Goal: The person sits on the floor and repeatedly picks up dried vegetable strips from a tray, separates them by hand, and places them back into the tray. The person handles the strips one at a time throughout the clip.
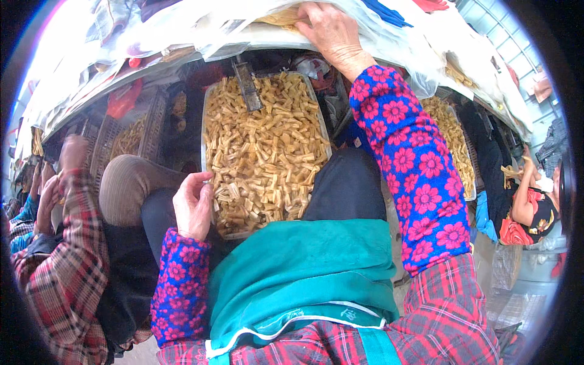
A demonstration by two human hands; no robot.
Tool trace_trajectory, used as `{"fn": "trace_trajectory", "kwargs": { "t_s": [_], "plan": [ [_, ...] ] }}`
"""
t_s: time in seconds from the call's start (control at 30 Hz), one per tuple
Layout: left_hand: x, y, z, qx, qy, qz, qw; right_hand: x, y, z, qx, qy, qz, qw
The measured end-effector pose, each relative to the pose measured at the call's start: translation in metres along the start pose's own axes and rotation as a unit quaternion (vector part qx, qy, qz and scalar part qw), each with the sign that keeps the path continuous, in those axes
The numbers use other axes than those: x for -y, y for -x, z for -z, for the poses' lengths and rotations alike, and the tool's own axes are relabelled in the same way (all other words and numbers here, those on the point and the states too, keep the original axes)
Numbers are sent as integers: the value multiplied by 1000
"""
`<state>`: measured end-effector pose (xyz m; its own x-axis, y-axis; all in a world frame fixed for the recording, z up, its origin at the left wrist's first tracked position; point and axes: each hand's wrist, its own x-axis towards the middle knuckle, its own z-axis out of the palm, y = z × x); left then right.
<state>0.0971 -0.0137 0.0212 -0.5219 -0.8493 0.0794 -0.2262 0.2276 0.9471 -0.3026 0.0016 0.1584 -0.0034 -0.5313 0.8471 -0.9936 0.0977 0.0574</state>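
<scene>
My right hand is at the table edge, its thumb and fingers closed around the end of flat tan strips that lie among clear plastic sheeting. Between my knees stands a shallow pale plastic tub, heaped with short, tan-yellow knotted or cut pieces. My left hand is beside the tub's left rim, thumb and forefinger near each other. A small pale glint shows at those fingertips; what it is cannot be told. A narrow metal bracket hangs from the table over the tub's far end.
White cloth and plastic sheeting cover the table. Left, a co-worker's plaid sleeve and knee come near my left arm, by a plastic crate. Another tub of pieces and another person's arm are at right.
</scene>
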Motion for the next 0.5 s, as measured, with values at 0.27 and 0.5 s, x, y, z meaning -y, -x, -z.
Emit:
{"fn": "trace_trajectory", "kwargs": {
  "t_s": [0.27,0.5],
  "plan": [
    [0,-1,1,5,-17,6,1000,-21,-21,2,36,-37,74,996],
    [-3,-3,-4,34,17,18,999,-21,-12,16,192,-150,-85,966]
  ]
}}
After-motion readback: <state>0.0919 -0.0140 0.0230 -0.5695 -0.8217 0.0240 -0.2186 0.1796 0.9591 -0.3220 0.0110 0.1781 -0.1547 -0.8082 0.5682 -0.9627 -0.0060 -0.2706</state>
